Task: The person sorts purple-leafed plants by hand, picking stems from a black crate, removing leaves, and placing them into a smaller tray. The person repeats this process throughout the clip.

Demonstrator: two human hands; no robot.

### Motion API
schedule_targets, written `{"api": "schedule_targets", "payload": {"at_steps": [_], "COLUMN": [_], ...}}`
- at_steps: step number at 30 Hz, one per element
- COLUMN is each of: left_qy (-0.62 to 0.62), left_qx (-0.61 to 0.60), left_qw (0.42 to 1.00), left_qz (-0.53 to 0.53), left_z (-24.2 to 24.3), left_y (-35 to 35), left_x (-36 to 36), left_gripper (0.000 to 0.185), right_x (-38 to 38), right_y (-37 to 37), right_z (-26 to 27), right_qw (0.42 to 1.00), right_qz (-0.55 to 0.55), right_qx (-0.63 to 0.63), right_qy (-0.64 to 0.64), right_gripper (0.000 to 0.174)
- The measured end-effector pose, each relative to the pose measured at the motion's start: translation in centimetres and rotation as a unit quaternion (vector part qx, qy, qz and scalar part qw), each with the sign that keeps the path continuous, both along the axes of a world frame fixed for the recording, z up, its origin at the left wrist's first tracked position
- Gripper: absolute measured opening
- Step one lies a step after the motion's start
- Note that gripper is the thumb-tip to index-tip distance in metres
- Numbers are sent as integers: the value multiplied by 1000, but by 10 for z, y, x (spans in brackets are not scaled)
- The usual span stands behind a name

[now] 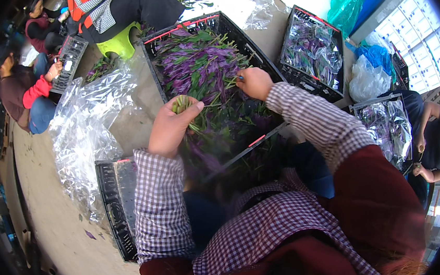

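My left hand (172, 126) is closed around a bunch of green stems (180, 104), cut ends up, the thumb across them. Their leaves hang below the fist, partly blurred. My right hand (255, 84) pinches at the stem ends of purple-and-green leafy stems (197, 63) in a black plastic crate (266, 60) before me. A small blue object (240, 77) shows at those fingertips; I cannot tell what it is. Stems are heaped at the crate's far side, with looser ones nearer me.
Clear plastic film (86, 137) lies left, by another black crate (118, 209). Bagged leafy stems fill a crate (310, 72) at right; another filled crate (385, 131) is farther right. People work around me, one near a lime-green stool (119, 44). Plastic bags (370, 79) are piled right.
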State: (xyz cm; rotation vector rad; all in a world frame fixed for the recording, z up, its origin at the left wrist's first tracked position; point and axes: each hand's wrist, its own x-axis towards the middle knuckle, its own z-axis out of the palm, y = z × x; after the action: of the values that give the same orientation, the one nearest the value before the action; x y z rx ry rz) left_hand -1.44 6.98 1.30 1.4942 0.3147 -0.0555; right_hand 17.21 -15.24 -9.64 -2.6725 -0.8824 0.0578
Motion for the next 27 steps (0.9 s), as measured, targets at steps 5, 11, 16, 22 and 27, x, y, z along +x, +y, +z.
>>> {"api": "schedule_targets", "payload": {"at_steps": [5, 11, 16, 22, 27], "left_qy": [-13, -15, 59, 43, 76], "left_qx": [110, 26, 43, 13, -104], "left_qw": [993, 993, 981, 978, 981], "left_qz": [-48, -118, -181, -205, -144], "left_z": [0, 2, 13, -4, -17], "left_y": [-9, -31, -53, -70, -68], "left_x": [-5, -8, -6, -5, 0], "left_gripper": [14, 13, 17, 18, 24], "right_x": [-36, -58, -63, -66, -69], "right_y": [-55, -97, -103, -103, -96], "right_z": [107, 144, 142, 136, 121], "right_qw": [981, 920, 888, 869, 845], "right_qz": [85, 55, 60, 17, -88], "right_qx": [94, 219, 224, 247, 307], "right_qy": [147, 320, 397, 428, 429], "right_gripper": [16, 15, 18, 18, 22]}}
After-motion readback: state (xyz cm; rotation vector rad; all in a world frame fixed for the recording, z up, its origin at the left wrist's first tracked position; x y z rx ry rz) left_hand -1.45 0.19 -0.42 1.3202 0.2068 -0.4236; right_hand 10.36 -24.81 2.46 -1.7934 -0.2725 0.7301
